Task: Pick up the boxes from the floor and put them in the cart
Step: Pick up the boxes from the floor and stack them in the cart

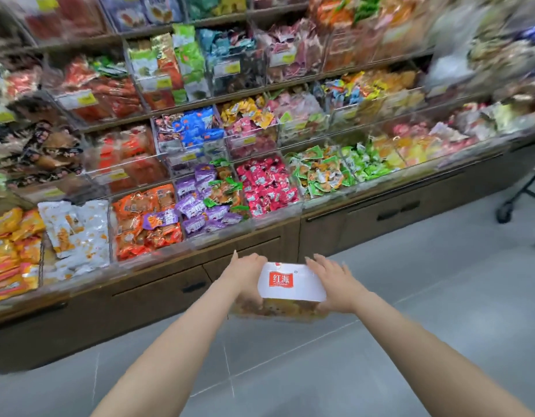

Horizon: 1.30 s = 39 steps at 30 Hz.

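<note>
Beyond both hands, the snack shelving point(200, 139) is filling the view, bins of packets above wooden drawers point(158, 293). Grey floor point(410, 311) is lying under our arms. Far right of the right hand, a cart's wheel and frame point(514, 200) are showing. We're holding one box point(290, 285) off the floor — left hand point(245, 273) gripping its left end, right hand point(332, 281) its right, fingers wrapping over the edges.
</note>
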Tool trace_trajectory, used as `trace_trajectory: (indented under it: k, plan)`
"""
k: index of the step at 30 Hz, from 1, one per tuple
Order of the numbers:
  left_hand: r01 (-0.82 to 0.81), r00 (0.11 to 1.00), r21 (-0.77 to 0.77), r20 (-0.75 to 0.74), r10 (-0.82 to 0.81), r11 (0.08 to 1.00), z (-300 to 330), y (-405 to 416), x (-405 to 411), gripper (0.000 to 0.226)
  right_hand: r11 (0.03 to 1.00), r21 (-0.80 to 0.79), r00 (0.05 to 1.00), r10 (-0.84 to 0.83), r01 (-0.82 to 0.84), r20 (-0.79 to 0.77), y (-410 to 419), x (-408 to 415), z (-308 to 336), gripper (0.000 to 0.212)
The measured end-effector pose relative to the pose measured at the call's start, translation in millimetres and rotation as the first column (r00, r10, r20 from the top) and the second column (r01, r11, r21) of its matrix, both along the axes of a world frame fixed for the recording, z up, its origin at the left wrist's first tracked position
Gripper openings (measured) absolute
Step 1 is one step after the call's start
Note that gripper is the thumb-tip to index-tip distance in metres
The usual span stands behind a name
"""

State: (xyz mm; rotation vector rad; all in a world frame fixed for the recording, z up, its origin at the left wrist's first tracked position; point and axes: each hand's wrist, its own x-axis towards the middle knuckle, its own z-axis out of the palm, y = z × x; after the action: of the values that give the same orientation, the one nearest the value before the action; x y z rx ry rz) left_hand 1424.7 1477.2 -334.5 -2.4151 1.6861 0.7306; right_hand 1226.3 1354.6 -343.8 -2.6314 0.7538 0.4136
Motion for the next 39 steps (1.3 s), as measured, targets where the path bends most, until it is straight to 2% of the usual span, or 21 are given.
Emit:
trace_trajectory:
  k: [7, 11, 15, 18, 21, 25, 27, 33, 39]
  plan:
    - [0.156, 0.987, -0.072, -0.034, -0.158, 0.985, 21.6, -140.7, -119.4, 0.067, 0.941, 0.156, 0.94, -0.319, 0.299, 0.122, -98.4, -154.1, 33.8, 0.09]
    - [0.254, 0.964, -0.098, -0.056, -0.26, 0.962, 38.9, -208.3, -185.2, 0.075, 0.905, 0.126, 0.892, -0.423, 0.406, 0.159, -143.6, -216.4, 48.7, 0.09]
    - [0.381, 0.921, -0.169, -0.015, -0.389, 0.909, 40.1, -277.9, -227.6, 0.057, 0.875, -0.058, 0.874, -0.472, 0.48, 0.121, -197.7, -261.8, 43.7, 0.099]
    - [0.44, 0.893, -0.195, -0.013, -0.451, 0.877, 36.9, -323.8, -247.0, 0.053, 0.876, -0.148, 0.888, -0.453, 0.459, 0.075, -231.2, -280.4, 45.0, 0.101]
    - [0.487, 0.863, -0.221, -0.025, -0.504, 0.845, 30.5, -373.7, -260.5, 0.056, 0.852, -0.125, 0.861, -0.503, 0.508, 0.072, -267.8, -292.5, 45.7, 0.093]
    - [0.565, 0.811, -0.176, -0.061, -0.582, 0.806, 25.5, -449.4, -273.2, 0.088, 0.82, -0.106, 0.826, -0.563, 0.563, 0.031, -331.8, -302.9, 43.0, 0.089]
    - [0.609, 0.78, -0.166, -0.054, -0.624, 0.776, 24.5, -483.8, -277.6, 0.098, 0.812, -0.116, 0.818, -0.574, 0.573, 0.024, -362.7, -305.8, 42.1, 0.09]
    - [0.722, 0.684, -0.124, -0.02, -0.729, 0.681, 24.0, -603.1, -304.8, 0.098, 0.737, -0.121, 0.741, -0.671, 0.665, -0.015, -452.3, -330.2, 40.7, 0.082]
    - [0.79, 0.605, -0.105, -0.024, -0.796, 0.604, 23.0, -689.6, -353.6, 0.095, 0.673, -0.037, 0.673, -0.74, 0.739, -0.012, -521.0, -376.6, 42.0, 0.085]
